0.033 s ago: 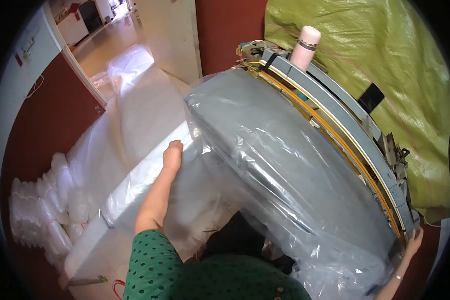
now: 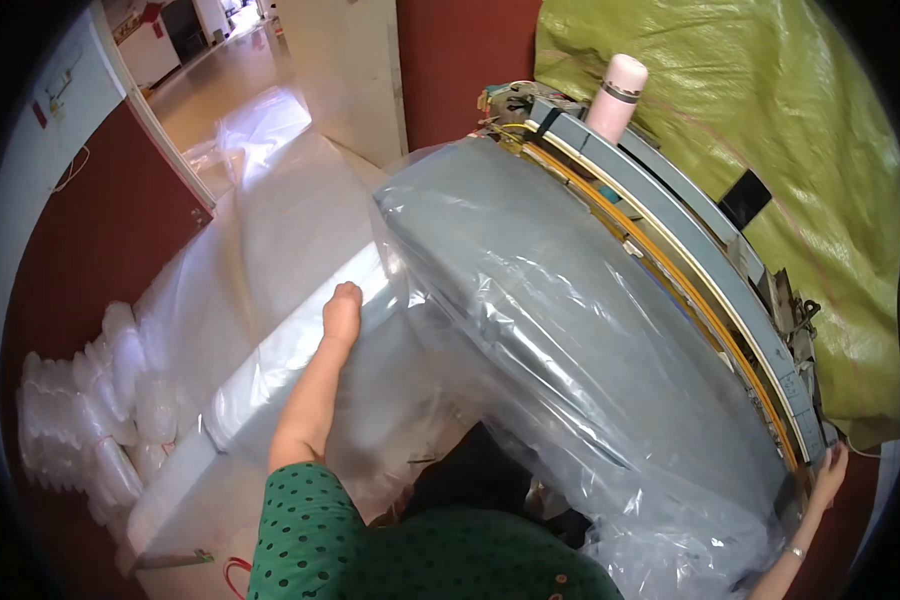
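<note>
A wide sheet of clear plastic film (image 2: 570, 330) lies over the long grey worktop of a sealing machine (image 2: 660, 205) in front of me and hangs down its near side. My left hand (image 2: 342, 312) is closed on a fold of the film at a bright straight edge, left of the worktop. At the machine's right end, my right hand (image 2: 830, 474) has its fingers bent against a small grey part. What lies between those fingers is too small to make out.
A pink bottle (image 2: 617, 98) stands on the machine, with a black phone-like slab (image 2: 744, 199) farther right. Yellow-green sheeting (image 2: 730, 70) hangs behind. Bundled clear plastic bags (image 2: 90, 415) lie at left. More film (image 2: 270, 225) stretches toward the doorway. A red cord (image 2: 236, 577) lies low at left.
My right hand has moved slightly up along the machine's end and its fingers have drawn together. My left hand stays on the film.
</note>
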Available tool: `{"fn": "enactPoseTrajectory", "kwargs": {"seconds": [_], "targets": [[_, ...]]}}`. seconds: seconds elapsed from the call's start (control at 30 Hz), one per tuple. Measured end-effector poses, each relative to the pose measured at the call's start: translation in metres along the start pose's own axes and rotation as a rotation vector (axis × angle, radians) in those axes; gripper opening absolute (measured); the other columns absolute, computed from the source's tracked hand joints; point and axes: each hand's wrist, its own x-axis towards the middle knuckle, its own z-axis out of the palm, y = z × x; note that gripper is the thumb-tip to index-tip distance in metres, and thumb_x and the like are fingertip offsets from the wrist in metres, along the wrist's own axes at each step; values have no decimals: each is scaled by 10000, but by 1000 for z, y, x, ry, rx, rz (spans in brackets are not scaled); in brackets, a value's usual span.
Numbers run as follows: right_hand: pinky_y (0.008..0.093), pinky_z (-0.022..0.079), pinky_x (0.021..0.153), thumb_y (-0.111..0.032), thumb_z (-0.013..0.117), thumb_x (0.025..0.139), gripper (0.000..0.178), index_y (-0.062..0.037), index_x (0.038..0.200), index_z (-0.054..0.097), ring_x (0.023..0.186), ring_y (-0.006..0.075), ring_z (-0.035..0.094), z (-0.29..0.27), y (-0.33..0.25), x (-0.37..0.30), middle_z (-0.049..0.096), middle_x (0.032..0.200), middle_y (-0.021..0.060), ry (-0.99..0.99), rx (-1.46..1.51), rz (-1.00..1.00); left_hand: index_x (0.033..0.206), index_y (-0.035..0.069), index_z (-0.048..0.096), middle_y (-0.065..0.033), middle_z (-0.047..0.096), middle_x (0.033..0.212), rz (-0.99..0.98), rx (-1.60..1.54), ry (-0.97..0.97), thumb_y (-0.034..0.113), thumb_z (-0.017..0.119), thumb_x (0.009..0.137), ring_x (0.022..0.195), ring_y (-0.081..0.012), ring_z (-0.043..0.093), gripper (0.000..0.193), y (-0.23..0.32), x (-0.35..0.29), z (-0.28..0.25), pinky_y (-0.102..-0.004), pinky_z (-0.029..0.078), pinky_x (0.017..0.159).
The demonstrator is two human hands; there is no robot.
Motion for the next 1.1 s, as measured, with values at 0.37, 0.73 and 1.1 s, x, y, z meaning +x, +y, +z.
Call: {"fn": "enactPoseTrajectory", "kwargs": {"seconds": [0.37,0.73,1.1], "targets": [[290,434,683,-42,571,800,120,20,899,540,733,233,548,26,-410,2,536,811,127,-180,417,-564,860,50,523,-32,542,787,-675,-1260,575,37,506,849,707,-133,556,24,-102,-98,-127,-251,421,629],[396,365,937,-195,742,643,563,-40,1131,507,1141,307,430,35,-678,-140,515,1156,135,-352,1115,-1128,819,19,544,-80,557,846,404,-1071,40,17,595,796,735,-157,543,56,136,-118,-319,-269,431,714],[274,423,556,-224,481,915,202,-52,811,501,556,104,489,-21,-592,-159,457,601,0,-1363,1448,-591,908,74,402,-26,458,742,53,-1306,561,214,484,905,680,-120,510,163,75,-111,-281,-293,431,735]]}}
